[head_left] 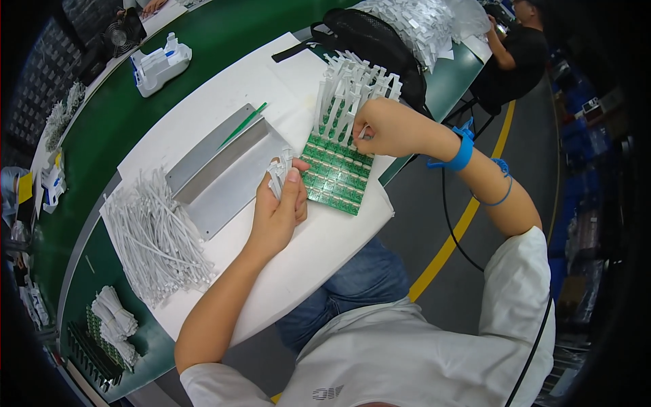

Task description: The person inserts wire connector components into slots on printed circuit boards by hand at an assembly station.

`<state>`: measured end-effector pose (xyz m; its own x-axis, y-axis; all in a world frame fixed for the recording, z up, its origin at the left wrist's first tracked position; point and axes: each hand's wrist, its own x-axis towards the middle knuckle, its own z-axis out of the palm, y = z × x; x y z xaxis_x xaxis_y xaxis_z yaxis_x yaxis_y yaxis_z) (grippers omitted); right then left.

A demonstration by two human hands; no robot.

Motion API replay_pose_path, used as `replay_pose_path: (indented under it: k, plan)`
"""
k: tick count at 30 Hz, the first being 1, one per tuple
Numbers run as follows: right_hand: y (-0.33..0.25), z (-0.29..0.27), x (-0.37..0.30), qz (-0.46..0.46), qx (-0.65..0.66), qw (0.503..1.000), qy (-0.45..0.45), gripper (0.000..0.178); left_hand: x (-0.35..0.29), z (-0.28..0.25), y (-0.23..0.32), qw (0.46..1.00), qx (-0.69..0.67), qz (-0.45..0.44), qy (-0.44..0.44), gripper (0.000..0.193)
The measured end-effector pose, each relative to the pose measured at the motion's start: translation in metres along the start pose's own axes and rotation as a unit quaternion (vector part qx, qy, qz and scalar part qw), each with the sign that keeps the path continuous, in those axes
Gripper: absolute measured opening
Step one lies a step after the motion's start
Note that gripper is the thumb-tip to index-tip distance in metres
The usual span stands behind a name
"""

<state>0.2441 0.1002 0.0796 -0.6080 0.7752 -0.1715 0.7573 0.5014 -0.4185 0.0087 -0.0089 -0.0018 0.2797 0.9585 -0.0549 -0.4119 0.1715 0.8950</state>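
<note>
A green circuit board panel (337, 174) made of many small boards lies on the white table top. White ribbon-like cables (337, 102) stand up from its far rows; the nearer rows carry small pale connectors. My left hand (278, 210) is closed around a small bunch of white cables (279, 169), beside the panel's left edge. My right hand (383, 129), a blue wrist strap (462, 152) on its wrist, is pinched over the panel's right side at the border of the standing cables. A bit of white shows at its fingertips, probably a cable end; the fingers partly hide it.
A metal tray (230, 173) with a green stick (243, 127) on its rim stands left of the panel. Loose white cables (156, 237) lie heaped at the left. Behind are a black bag (369, 41) and a white cable pile (413, 24). A person (519, 61) works at far right.
</note>
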Motion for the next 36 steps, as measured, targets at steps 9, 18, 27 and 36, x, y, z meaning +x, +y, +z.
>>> replay_pose_path:
  k: [9, 18, 27, 36]
  plan:
    - [0.002, 0.006, -0.004, -0.004, 0.017, 1.0, 0.01, 0.019, 0.0, 0.0, 0.0, 1.0, 0.003, -0.006, 0.002, 0.025]
    - [-0.003, 0.0, -0.007, -0.012, 0.02, 1.0, 0.014, 0.017, -0.003, 0.004, 0.006, 1.0, 0.0, -0.01, 0.001, 0.025]
    - [0.001, 0.01, -0.005, -0.039, -0.029, 0.998, 0.04, 0.016, -0.001, 0.003, 0.003, 1.0, 0.002, -0.007, -0.003, 0.026]
    - [-0.004, -0.003, 0.002, -0.037, -0.048, 0.998, 0.007, 0.015, 0.004, 0.003, -0.003, 1.0, 0.018, -0.001, -0.001, 0.026]
